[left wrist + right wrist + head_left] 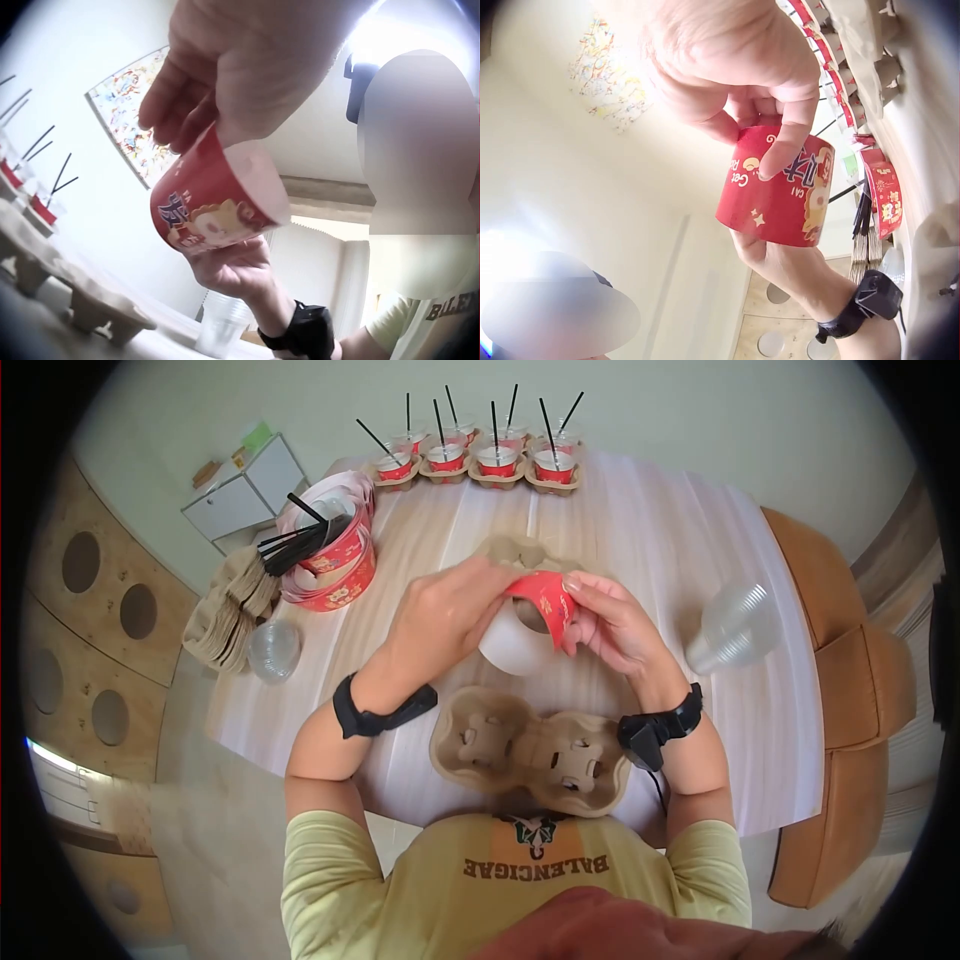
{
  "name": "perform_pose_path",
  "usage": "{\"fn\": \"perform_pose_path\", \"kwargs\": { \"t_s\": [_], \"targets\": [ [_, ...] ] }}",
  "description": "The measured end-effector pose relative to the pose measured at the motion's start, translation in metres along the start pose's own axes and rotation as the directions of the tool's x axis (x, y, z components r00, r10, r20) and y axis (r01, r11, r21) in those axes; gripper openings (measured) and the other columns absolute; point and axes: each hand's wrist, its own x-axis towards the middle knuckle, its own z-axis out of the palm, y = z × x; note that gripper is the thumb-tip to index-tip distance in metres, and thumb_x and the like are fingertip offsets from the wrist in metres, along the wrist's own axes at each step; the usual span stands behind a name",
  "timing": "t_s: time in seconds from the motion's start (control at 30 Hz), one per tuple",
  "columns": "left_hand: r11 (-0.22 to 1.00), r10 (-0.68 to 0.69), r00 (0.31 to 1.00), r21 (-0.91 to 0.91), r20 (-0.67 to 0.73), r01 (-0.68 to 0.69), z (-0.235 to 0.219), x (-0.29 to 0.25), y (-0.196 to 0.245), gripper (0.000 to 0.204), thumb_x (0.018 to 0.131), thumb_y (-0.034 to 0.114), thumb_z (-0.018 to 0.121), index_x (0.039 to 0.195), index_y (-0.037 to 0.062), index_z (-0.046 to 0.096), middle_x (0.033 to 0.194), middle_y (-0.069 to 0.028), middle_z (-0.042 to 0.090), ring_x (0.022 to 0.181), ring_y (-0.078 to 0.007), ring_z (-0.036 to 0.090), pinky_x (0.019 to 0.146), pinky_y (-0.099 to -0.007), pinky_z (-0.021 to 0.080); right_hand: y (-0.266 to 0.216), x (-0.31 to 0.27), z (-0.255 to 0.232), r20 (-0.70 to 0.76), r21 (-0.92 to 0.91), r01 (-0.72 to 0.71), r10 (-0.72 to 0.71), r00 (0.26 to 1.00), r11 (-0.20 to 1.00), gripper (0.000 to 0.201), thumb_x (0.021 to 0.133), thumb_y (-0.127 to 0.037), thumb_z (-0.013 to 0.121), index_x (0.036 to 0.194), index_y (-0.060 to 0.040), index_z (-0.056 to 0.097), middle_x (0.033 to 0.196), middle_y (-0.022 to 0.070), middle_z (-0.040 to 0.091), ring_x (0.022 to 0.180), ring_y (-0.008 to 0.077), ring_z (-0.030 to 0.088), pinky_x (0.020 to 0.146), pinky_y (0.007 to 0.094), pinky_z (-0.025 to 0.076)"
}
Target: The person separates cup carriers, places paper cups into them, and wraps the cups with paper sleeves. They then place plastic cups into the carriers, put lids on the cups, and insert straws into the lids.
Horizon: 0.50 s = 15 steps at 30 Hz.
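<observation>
Both hands hold a red printed paper sleeve (545,603) above the middle of the table. At its left end, my left hand (440,615) pinches the edge; its fingertips are partly hidden in the head view. My right hand (615,625) grips the other side, its thumb on the red outer face. In the left wrist view the sleeve (214,210) is a tilted ring with a white inner side. The right wrist view shows a right fingertip pressed on the sleeve (772,202). A brown cup carrier (525,745) lies near the body.
Red cups with black straws stand in carriers (500,480) at the back. Stacked red sleeves (335,585), black straws (300,545), stacked carriers (220,625) and clear lids (273,650) are on the left. Clear cups (738,628) lie right. Another carrier (520,552) sits behind the hands.
</observation>
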Motion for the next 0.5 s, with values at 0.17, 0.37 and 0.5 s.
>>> {"fn": "perform_pose_path", "kwargs": {
  "t_s": [0.17, 0.37, 0.5],
  "targets": [
    [0.989, 0.022, 0.996, 0.149, -0.081, -0.009, 0.003, 0.028, -0.027, 0.014, 0.076, 0.007, 0.059, 0.09, 0.0062, 0.059, 0.069, -0.0129, 0.057, 0.063, -0.0315, 0.058, 0.054, -0.0379, 0.045, -0.011, 0.0, 0.007, -0.249, -0.391, 0.048, -0.156, 0.956, 0.919, 0.033, 0.09, -0.024, 0.049, 0.116, -0.0045, 0.051, 0.098, 0.004, 0.056, 0.089, 0.0104, 0.053, 0.071, 0.0245, 0.048],
    [0.943, -0.274, 0.958, 0.216, 0.085, 0.251, 0.027, 0.05, -0.08, 0.012, 0.079, 0.014, 0.056, 0.082, 0.0027, 0.054, 0.073, -0.0191, 0.058, 0.07, -0.0388, 0.054, 0.059, -0.046, 0.042, -0.021, -0.006, -0.007, -0.282, -0.643, 0.026, -0.269, 0.921, 0.765, 0.034, 0.087, -0.021, 0.053, 0.118, -0.009, 0.051, 0.101, 0.0011, 0.051, 0.093, 0.009, 0.048, 0.08, 0.0237, 0.041],
    [0.945, -0.291, 0.956, 0.173, 0.045, 0.279, 0.031, 0.053, -0.073, 0.014, 0.078, 0.016, 0.056, 0.082, 0.0029, 0.055, 0.074, -0.0189, 0.058, 0.07, -0.0382, 0.055, 0.059, -0.046, 0.042, -0.026, -0.01, -0.006, -0.233, -0.706, 0.006, -0.24, 0.942, 0.709, 0.033, 0.085, -0.017, 0.054, 0.117, -0.0089, 0.052, 0.099, -0.0008, 0.051, 0.088, 0.0077, 0.046, 0.08, 0.0216, 0.038]
  ]
}}
